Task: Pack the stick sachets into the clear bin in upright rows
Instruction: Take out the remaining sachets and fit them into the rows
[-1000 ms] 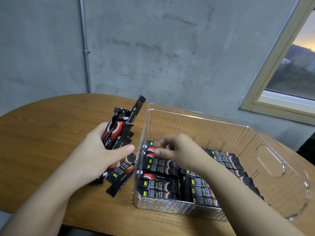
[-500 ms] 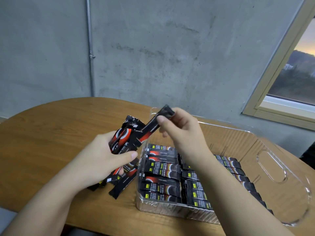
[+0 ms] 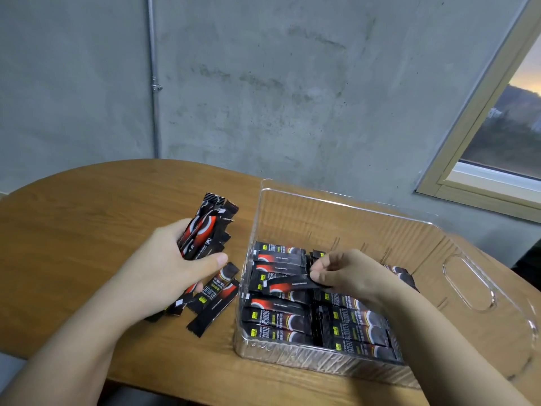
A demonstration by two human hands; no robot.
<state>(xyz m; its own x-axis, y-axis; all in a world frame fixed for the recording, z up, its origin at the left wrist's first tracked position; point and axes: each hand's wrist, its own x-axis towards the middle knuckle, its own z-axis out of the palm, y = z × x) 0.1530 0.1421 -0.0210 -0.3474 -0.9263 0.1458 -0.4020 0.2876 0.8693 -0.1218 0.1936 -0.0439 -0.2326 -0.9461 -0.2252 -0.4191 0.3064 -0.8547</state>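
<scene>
- Stick sachets: narrow flat foil packets, black, each with a red-and-white curved mark, a small yellow label and white print along its length.
- Clear bin (image 3: 345,218): one transparent plastic container with an oval handle cut-out in its right end wall; it stands on the wooden table (image 3: 87,230) near the front edge, towards the right end.
- Packed sachets (image 3: 278,317): they lie in two side-by-side rows along the bin's near and left walls. An exact count cannot be made; at least eight show in the left row.
- Right hand (image 3: 348,273): inside the bin, thumb and fingertips pinched on the right end of one single sachet (image 3: 288,284), which lies tilted across the top of the left row.
- Left hand (image 3: 169,268): outside the bin, just beside its left wall, fingers and thumb curled round a bundle of sachets (image 3: 205,232) held nearly upright. The number in the bundle cannot be told.
- Loose sachets (image 3: 213,306): about four lie on the table under and beside the left hand, near the front edge.
</scene>
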